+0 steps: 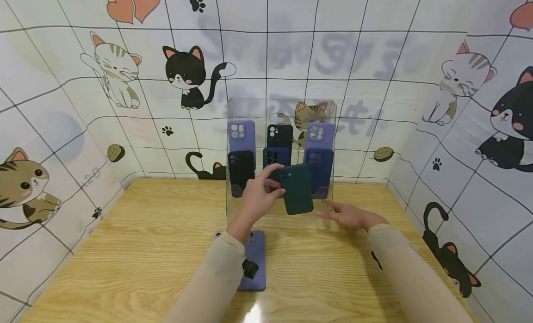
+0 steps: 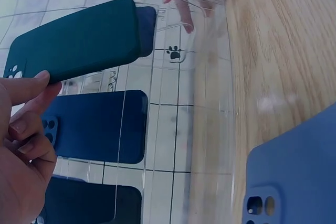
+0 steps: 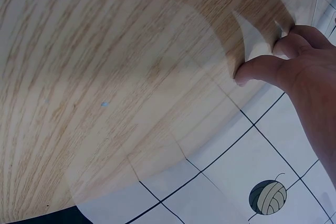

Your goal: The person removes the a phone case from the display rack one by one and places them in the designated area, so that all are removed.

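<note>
My left hand pinches a dark green phone case by its left edge, in front of a clear acrylic display stand. The left wrist view shows the green case held between thumb and fingers, overlapping a blue case behind it. My right hand grips the stand's lower right corner, thumb in front and fingers behind the clear plastic. On the stand's front tier are a black case, a blue case and a dark blue case.
Behind them, the stand's upper tier carries a purple case, a black case and another purple case. A further purple case lies on the wooden table, partly under my left forearm. Cat-print walls enclose the table's back and sides.
</note>
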`<action>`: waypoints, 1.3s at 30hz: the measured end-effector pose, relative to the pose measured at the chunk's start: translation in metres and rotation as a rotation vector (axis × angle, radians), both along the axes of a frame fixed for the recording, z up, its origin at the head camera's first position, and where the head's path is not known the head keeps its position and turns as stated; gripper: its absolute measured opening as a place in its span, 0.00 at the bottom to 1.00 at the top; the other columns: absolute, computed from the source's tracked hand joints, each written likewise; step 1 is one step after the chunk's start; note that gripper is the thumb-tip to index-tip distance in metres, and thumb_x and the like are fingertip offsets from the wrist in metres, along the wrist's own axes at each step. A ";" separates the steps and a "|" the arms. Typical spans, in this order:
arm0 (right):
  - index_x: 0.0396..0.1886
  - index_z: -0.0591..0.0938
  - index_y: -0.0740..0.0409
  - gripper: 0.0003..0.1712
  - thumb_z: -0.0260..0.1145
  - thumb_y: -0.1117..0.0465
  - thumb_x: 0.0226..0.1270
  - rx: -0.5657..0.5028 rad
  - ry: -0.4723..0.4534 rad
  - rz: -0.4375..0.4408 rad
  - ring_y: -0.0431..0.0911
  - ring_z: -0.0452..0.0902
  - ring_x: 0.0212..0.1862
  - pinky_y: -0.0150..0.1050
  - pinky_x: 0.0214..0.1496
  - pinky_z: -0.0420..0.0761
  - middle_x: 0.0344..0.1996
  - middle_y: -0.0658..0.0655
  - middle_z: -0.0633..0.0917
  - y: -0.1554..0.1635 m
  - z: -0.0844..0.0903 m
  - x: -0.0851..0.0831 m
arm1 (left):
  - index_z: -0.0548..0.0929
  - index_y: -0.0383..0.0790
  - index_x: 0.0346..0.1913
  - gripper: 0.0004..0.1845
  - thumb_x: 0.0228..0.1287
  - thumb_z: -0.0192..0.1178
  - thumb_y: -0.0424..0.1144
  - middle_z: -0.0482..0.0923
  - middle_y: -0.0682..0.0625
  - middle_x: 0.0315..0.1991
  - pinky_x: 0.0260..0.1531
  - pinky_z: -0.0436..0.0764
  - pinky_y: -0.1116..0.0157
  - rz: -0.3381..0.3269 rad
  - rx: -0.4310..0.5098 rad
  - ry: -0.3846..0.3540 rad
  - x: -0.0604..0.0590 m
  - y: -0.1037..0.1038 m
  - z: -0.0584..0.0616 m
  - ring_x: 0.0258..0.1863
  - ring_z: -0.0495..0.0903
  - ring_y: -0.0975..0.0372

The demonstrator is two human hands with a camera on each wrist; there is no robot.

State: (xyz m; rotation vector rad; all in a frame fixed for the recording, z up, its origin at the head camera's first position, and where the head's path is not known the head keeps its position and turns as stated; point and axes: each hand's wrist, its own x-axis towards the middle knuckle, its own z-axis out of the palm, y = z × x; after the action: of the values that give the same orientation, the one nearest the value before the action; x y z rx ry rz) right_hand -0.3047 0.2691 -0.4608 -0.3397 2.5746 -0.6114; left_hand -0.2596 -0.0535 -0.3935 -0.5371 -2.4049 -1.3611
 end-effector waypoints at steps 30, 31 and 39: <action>0.89 0.49 0.49 0.61 0.50 0.18 0.72 -0.035 -0.020 0.000 0.71 0.50 0.85 0.74 0.80 0.55 0.86 0.68 0.55 0.001 -0.002 -0.002 | 0.76 0.59 0.74 0.39 0.63 0.73 0.26 0.93 0.45 0.38 0.36 0.81 0.61 -0.220 0.109 -0.505 0.058 -0.055 -0.046 0.39 0.90 0.57; 0.89 0.49 0.49 0.61 0.50 0.18 0.72 -0.032 -0.019 -0.001 0.71 0.50 0.85 0.75 0.80 0.55 0.86 0.68 0.55 0.001 -0.002 -0.002 | 0.76 0.59 0.74 0.39 0.63 0.73 0.26 0.93 0.46 0.38 0.37 0.82 0.61 -0.227 0.098 -0.514 0.058 -0.055 -0.048 0.39 0.90 0.59; 0.89 0.50 0.48 0.58 0.50 0.20 0.74 -0.024 -0.020 -0.009 0.72 0.50 0.85 0.75 0.80 0.54 0.86 0.69 0.55 0.002 -0.001 -0.003 | 0.75 0.54 0.75 0.39 0.62 0.75 0.30 0.92 0.49 0.34 0.38 0.78 0.61 -0.237 0.023 -0.547 0.063 -0.054 -0.063 0.35 0.88 0.61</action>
State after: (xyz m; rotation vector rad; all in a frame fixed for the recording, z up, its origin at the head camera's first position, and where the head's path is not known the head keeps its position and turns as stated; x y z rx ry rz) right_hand -0.3073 0.2708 -0.4623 -0.3286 2.5526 -0.6457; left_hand -0.1966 -0.1073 -0.4562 -0.5056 -2.8119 -1.8306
